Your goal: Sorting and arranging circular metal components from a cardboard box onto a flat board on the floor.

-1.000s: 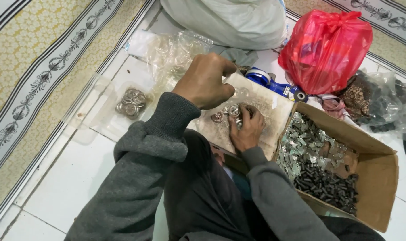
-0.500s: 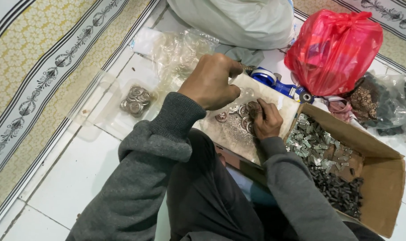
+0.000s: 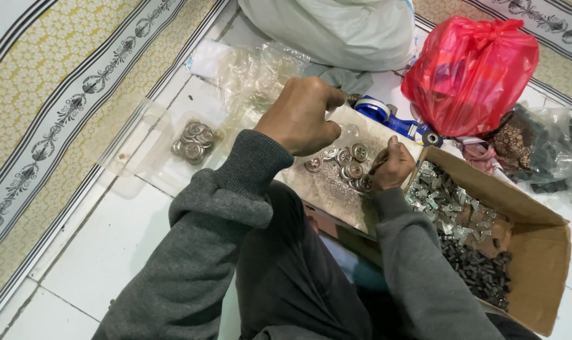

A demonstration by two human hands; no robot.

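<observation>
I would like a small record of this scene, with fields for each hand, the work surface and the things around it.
left hand: curled above the board, fingers closed; whether it holds anything cannot be told
right hand: resting at the edge of the round metal pieces
work surface: flat board on the lap
cardboard box: silver parts above, dark parts below
clear bag: a pile of round metal discs
behind: red plastic bag, white sack, blue tape dispenser
</observation>
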